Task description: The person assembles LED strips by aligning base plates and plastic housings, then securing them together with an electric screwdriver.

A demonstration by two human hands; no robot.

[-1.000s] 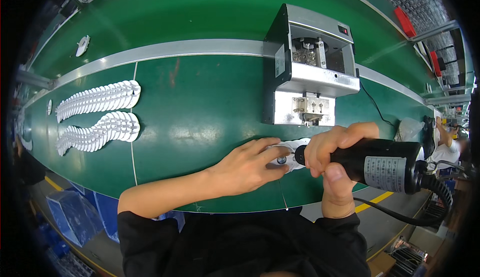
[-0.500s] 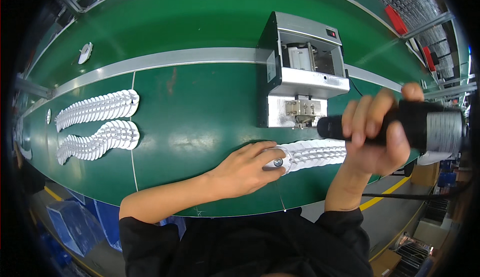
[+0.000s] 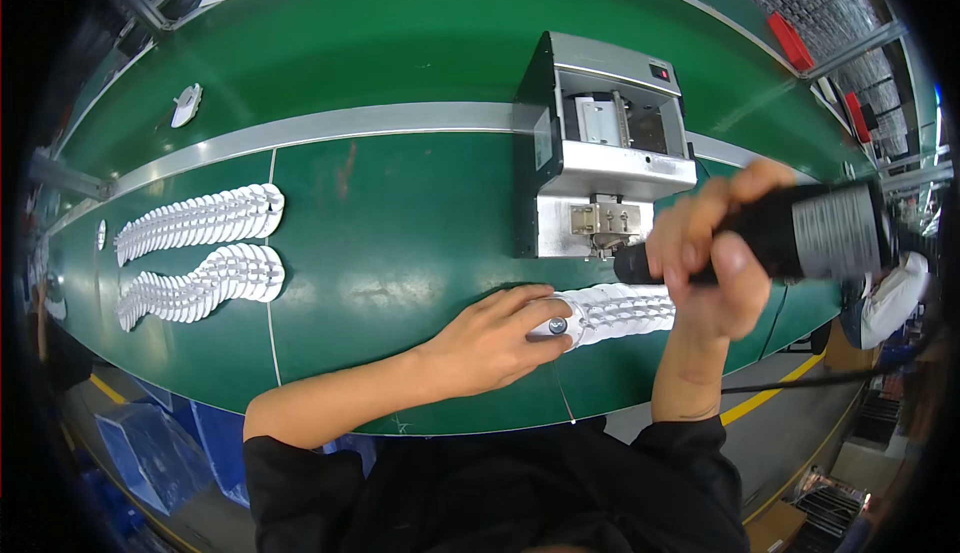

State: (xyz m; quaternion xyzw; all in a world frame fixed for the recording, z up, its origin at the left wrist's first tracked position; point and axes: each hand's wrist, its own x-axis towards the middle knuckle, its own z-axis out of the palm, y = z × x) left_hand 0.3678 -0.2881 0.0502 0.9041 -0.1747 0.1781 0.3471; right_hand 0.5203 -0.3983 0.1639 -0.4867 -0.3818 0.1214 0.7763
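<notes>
A: What does the white segmented strip point(image 3: 625, 313) look like?

B: White and ribbed, with overlapping scalloped plates along both edges and greyish links running down the middle. Its left end is rounded and carries a grey round fitting point(image 3: 558, 326). The far right end is hidden behind the right wrist.

A: Where does it lie?

B: Flat on the green counter point(image 3: 400, 203), just in front of the silver and black machine point(image 3: 622, 165), running crosswise.

A: And the left hand point(image 3: 490, 343)?

B: It holds the strip's left end, fingers and thumb on either side of the fitting.

A: The right hand point(image 3: 725, 253)?

B: Wrapped around a black cylindrical tool point(image 3: 780, 233), raised, slightly blurred. The tool's nose points left.

A: Any similar pieces?

B: Two, well apart on the left: a gently curved strip point(image 3: 200, 223) and, nearer the person, an S-shaped strip point(image 3: 205, 283), both white and ribbed likewise.
</notes>
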